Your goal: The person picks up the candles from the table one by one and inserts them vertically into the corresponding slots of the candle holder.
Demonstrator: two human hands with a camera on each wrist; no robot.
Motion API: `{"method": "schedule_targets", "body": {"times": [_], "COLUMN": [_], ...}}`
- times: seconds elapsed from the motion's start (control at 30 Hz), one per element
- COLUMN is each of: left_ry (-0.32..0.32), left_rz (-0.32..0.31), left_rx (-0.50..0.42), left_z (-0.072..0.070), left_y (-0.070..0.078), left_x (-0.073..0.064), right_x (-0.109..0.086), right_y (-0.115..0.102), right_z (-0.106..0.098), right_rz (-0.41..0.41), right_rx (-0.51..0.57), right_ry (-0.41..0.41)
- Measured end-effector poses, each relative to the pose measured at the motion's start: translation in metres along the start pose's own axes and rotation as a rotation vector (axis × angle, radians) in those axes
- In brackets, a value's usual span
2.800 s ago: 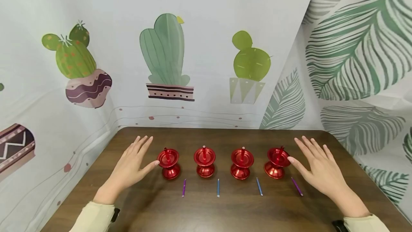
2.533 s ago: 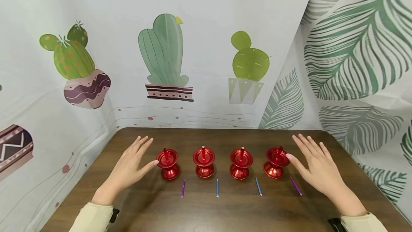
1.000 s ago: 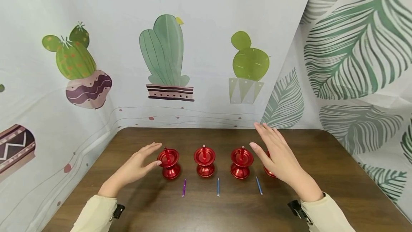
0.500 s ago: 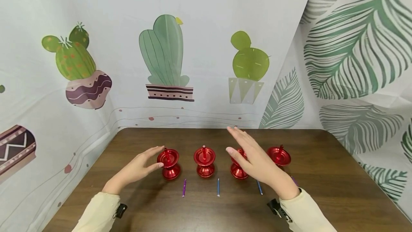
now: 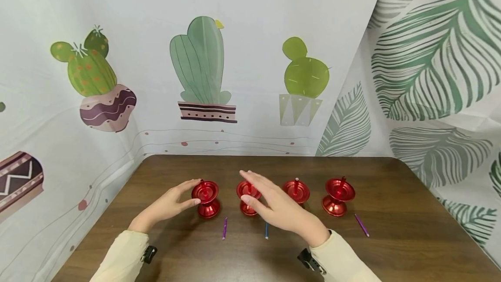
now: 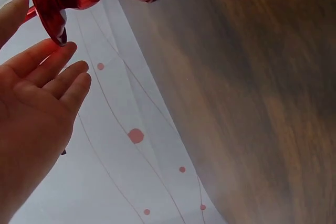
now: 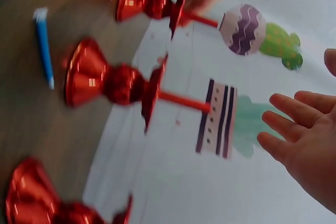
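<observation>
A row of red metal candle holders stands on the table. My left hand is at the leftmost holder, fingers and thumb spread apart right at its dish rim. My right hand hovers, fingers extended, in front of the second holder, partly covering it; the right wrist view shows a gap between that hand and the holder's spike. Nearby stand the third holder and the rightmost holder. Thin candles lie in front: purple at left, blue, and purple at right. Another blue candle is hidden by my right arm.
The brown wooden table has a rounded far edge. Behind and beside it hangs a white cloth printed with cacti and leaves. Dark bands show at both wrists, next to pale sleeves.
My right hand has swept left from beside the rightmost holder, past the third, to the second. My left hand has shifted slightly right, closer around the leftmost holder. Holders and visible candles stay put.
</observation>
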State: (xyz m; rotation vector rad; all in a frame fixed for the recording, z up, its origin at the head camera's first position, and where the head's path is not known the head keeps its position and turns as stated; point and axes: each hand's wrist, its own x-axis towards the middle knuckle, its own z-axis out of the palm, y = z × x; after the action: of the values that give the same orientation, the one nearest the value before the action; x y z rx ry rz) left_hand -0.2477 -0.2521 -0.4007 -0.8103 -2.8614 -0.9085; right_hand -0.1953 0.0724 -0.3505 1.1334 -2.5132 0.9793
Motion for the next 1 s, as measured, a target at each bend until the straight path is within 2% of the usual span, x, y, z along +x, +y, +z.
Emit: {"method": "schedule_targets", "body": {"times": [0.17, 0.4, 0.63, 0.87, 1.0], "left_ry": [-0.013, -0.02, -0.022, -0.021, -0.016], "left_rz": [-0.012, -0.019, -0.013, -0.002, 0.003], "left_rx": [-0.008, -0.032, -0.043, -0.042, -0.053], "left_z": [0.002, 0.001, 0.0, 0.002, 0.002], "left_y": [-0.004, -0.004, -0.003, -0.004, -0.004], "left_x": [0.002, 0.003, 0.004, 0.004, 0.004], "right_x": [0.007, 0.014, 0.019, 0.021, 0.023], "right_y": [-0.004, -0.007, -0.001, 0.001, -0.001], "right_z": [0.019, 0.045, 0.069, 0.088, 0.095], "right_rz": [-0.05, -0.032, 0.072, 0.226, 0.285], "right_rx": [0.092, 0.047, 0.038, -0.045, -0.091], "right_ry": [-0.052, -0.13, -0.225, -0.324, -0.382]}}
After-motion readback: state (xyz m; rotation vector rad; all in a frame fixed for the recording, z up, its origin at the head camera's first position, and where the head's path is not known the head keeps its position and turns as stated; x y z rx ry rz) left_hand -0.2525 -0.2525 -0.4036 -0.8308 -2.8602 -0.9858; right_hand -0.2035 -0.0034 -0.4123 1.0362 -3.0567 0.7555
